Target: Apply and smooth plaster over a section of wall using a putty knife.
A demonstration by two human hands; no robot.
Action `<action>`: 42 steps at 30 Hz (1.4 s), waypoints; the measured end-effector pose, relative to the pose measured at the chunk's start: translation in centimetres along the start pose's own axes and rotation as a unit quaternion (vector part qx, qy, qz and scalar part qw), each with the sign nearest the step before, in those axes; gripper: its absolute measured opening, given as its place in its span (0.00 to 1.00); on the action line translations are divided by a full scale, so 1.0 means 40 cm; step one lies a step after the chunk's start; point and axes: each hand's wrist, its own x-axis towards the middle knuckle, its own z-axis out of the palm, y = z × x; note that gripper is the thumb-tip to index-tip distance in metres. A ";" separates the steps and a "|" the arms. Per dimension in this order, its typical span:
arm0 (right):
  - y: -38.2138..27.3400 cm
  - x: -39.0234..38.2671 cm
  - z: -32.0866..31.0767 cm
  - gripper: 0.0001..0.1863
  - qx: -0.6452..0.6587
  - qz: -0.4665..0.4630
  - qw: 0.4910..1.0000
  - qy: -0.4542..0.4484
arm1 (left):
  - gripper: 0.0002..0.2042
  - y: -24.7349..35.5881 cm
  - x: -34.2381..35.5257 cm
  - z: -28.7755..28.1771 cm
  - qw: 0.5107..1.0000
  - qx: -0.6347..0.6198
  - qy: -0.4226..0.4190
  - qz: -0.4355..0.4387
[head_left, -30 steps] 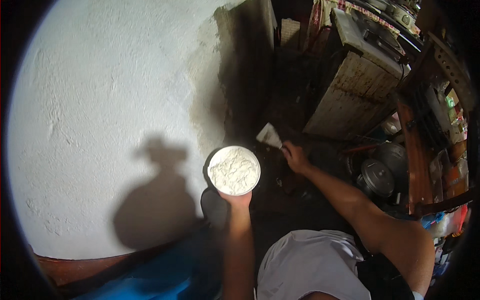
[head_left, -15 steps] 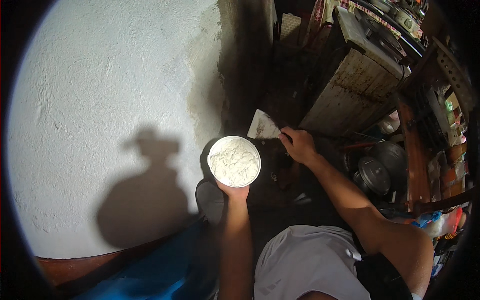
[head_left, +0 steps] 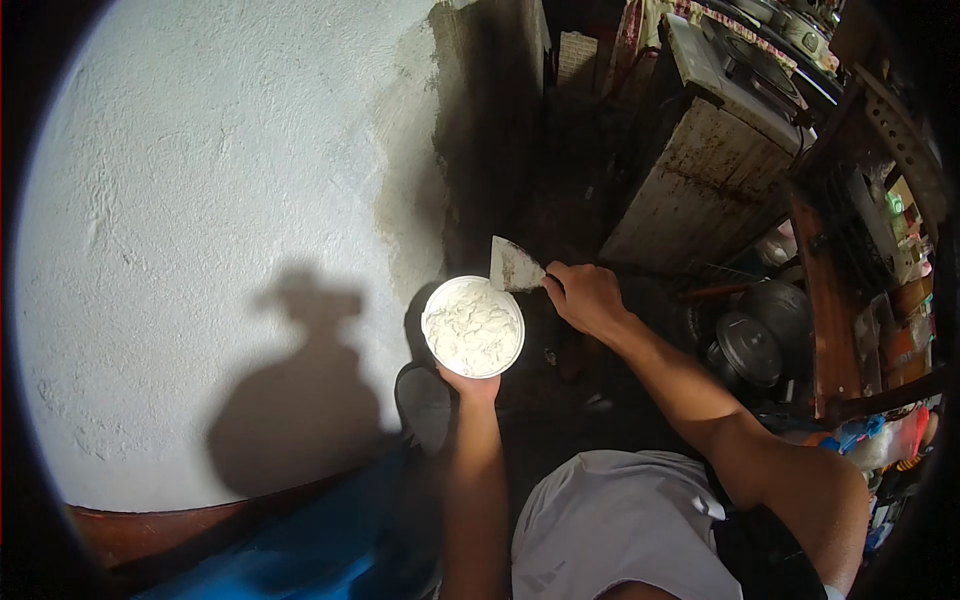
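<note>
My left hand [head_left: 470, 384] holds up a round white tub [head_left: 518, 350] from below, its fingers mostly hidden under it. Thick, lumpy off-white paste [head_left: 470, 325] fills the tub close to the rim. In my right hand [head_left: 588, 298] is a putty knife [head_left: 514, 266], gripped by its handle, which the fingers largely cover. Its wide, pale blade carries dark smudges and reaches the tub's upper right rim. Whether blade and rim touch, I cannot tell.
A rough white wall [head_left: 230, 180] fills the left, with a bare grey patch [head_left: 412, 170] along its edge. At the upper right stands a rusty stove [head_left: 700, 185]. Lidded pots [head_left: 748, 348] and a wooden rack [head_left: 825, 320] line the right side. Blue sheeting [head_left: 300, 550] lies at lower left.
My right hand has brought the putty knife left and slightly down, from beyond the tub to its rim. The blade has turned a little. The tub has barely shifted.
</note>
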 end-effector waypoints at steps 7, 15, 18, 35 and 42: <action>-0.016 -0.012 -0.016 0.12 -0.004 0.015 1.000 -0.013 | 0.35 0.000 0.003 0.000 1.000 0.001 -0.005 -0.013; -0.030 -0.010 -0.010 0.13 0.034 0.031 0.998 -0.036 | 0.34 -0.002 0.009 -0.004 1.000 0.018 0.002 -0.008; -0.033 0.004 -0.014 0.13 0.027 0.033 0.998 -0.044 | 0.34 -0.003 0.012 -0.004 1.000 0.021 0.004 -0.021; -0.020 0.015 -0.041 0.17 0.237 0.129 0.949 -0.165 | 0.32 -0.014 0.018 -0.006 0.999 0.039 -0.003 -0.024; -0.040 -0.024 -0.059 0.17 0.258 0.111 0.946 -0.163 | 0.32 -0.012 0.019 -0.002 1.000 0.005 0.027 -0.009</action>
